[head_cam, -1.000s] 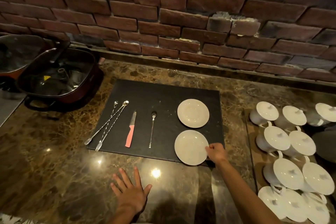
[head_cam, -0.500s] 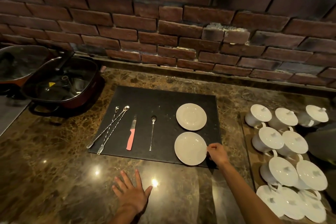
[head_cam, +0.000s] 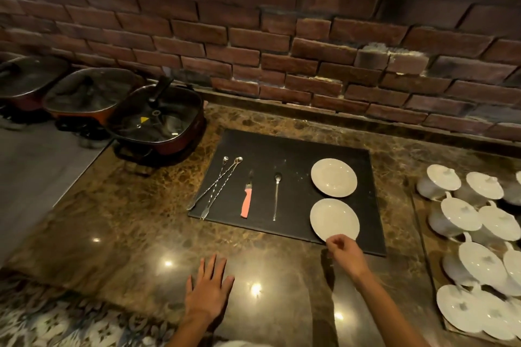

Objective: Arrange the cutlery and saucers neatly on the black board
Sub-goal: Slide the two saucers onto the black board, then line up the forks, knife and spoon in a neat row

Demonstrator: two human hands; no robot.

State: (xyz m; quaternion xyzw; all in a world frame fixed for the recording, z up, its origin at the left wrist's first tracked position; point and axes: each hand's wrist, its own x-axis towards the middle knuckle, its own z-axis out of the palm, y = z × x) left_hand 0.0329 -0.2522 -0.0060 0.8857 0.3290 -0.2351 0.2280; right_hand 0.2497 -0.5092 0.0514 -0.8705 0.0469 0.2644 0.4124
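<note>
A black board (head_cam: 284, 146) lies flat on a brown marbled tabletop (head_cam: 118, 222), with a brick wall (head_cam: 253, 36) behind it. On the right part of the board sit two white saucers, one behind the other and just apart: the far saucer (head_cam: 334, 177) lies fully on the board, and the near saucer (head_cam: 334, 218) reaches the board's front edge. The right hand (head_cam: 342, 251) is at the near saucer's front rim, its fingers (head_cam: 332, 241) curled and pinching that rim. To the left of the saucers, a long thin spoon (head_cam: 276, 195) lies roughly parallel to a knife with a salmon-pink handle (head_cam: 246, 200). Further left, two long twisted-stem bar spoons (head_cam: 217, 186) lie crossed at an angle, their forked ends poking over the board's front left edge. The left hand (head_cam: 207, 290) rests palm down on the tabletop in front of the board, fingers spread and holding nothing. Beyond the board's left corner stand three dark lidded pans (head_cam: 158, 121) in a row. To the right, well apart from the board, white lidded cups (head_cam: 462, 214) sit clustered on a tray.
</note>
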